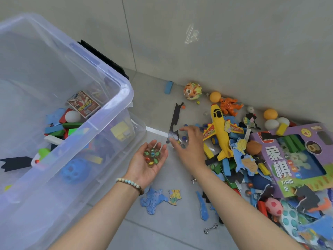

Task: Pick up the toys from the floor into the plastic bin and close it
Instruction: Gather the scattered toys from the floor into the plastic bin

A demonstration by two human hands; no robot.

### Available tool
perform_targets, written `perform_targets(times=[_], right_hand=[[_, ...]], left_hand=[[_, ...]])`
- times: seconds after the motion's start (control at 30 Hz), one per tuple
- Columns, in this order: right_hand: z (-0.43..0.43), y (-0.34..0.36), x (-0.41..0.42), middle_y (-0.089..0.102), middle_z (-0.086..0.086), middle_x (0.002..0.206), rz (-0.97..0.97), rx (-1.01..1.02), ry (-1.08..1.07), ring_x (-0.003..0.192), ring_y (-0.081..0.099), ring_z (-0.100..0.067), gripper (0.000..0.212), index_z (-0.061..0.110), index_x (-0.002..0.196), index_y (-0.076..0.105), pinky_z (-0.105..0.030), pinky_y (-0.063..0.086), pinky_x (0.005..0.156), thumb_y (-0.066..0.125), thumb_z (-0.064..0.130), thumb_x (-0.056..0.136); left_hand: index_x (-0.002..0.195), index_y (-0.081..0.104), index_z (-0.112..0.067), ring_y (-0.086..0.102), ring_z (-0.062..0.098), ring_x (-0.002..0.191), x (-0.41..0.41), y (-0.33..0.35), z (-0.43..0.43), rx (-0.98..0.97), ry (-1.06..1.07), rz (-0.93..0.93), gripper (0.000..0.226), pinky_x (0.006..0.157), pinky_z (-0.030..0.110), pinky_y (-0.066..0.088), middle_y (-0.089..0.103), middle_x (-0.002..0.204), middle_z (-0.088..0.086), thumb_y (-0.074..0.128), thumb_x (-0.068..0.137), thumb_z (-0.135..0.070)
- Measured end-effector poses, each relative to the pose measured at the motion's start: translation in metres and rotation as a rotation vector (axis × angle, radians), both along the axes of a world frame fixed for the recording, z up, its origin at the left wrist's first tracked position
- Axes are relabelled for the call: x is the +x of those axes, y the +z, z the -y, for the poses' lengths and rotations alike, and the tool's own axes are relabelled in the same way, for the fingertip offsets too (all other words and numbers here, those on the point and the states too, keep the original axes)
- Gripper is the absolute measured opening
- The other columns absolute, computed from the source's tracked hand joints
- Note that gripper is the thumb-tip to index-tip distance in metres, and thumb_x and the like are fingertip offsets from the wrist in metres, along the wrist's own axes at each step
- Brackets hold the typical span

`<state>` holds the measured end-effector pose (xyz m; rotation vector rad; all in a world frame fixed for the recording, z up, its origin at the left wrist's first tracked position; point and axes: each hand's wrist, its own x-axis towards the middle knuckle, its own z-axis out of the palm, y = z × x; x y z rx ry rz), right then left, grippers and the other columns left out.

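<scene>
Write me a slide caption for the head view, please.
Left hand cups marbles beside the plastic bin while the right hand reaches toward the toy pile.

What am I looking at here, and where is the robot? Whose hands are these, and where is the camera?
There is no robot here: a person is tidying toys with bare hands. The one picture comes from a camera worn on the person's head, looking down. The left hand, palm up, cups a heap of glass marbles. The right hand reaches with spread fingers toward loose marbles on the grey floor and seems to hold nothing. On the left stands the clear plastic bin, open, with toys already inside. On the right lies the pile still to be cleared: a yellow toy plane, a purple game box, orange balls and puzzle pieces.
</scene>
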<state>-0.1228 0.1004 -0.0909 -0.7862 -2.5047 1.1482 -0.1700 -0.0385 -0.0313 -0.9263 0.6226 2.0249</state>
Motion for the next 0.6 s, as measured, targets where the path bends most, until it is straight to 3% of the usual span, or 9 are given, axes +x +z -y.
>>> perform_targets(times=[0.07,0.2,0.3,0.43,0.6], right_hand=[[0.002,-0.011,-0.003,0.051,-0.005,0.105,0.035,0.202,0.027,0.101,0.041,-0.019,0.036,0.014,0.099,0.059,-0.022,0.031,0.085,0.072,0.039,0.076],[0.005,-0.024,0.001,0.054,-0.006,0.096,0.027,0.460,0.039,0.091,0.040,-0.019,0.027,0.014,0.092,0.057,-0.028,0.032,0.081,0.059,0.039,0.082],[0.005,-0.026,0.002,0.057,-0.007,0.085,0.055,0.628,0.066,0.080,0.049,-0.023,0.026,0.011,0.085,0.058,-0.030,0.040,0.067,0.048,0.035,0.086],[0.009,-0.020,-0.001,0.058,-0.002,0.071,0.087,0.740,0.114,0.067,0.057,-0.019,0.026,0.012,0.074,0.059,-0.024,0.035,0.041,0.045,0.031,0.085],[-0.005,-0.021,-0.003,0.058,-0.005,0.062,0.100,0.756,0.258,0.058,0.059,-0.024,0.018,0.010,0.071,0.056,-0.021,0.034,0.035,0.065,0.024,0.080]], left_hand=[[0.079,0.061,-0.006,0.062,0.026,0.083,0.000,0.000,0.002,-0.014,-0.013,-0.017,0.034,0.064,0.038,0.058,0.065,0.070,0.010,0.042,0.098,-0.025],[0.080,0.061,-0.005,0.063,0.025,0.083,0.000,0.000,0.003,-0.081,-0.059,-0.066,0.033,0.065,0.037,0.058,0.065,0.069,0.009,0.043,0.098,-0.025],[0.081,0.062,-0.004,0.063,0.024,0.082,-0.002,-0.002,0.004,-0.113,-0.087,-0.084,0.032,0.063,0.034,0.060,0.066,0.070,0.009,0.044,0.098,-0.026],[0.083,0.061,-0.005,0.061,0.020,0.078,-0.002,0.000,0.003,-0.188,-0.112,-0.141,0.030,0.059,0.026,0.059,0.062,0.076,0.007,0.045,0.098,-0.025],[0.089,0.061,-0.004,0.059,0.015,0.074,0.005,0.005,0.001,-0.278,-0.180,-0.268,0.028,0.058,0.021,0.057,0.057,0.080,0.006,0.042,0.098,-0.023]])
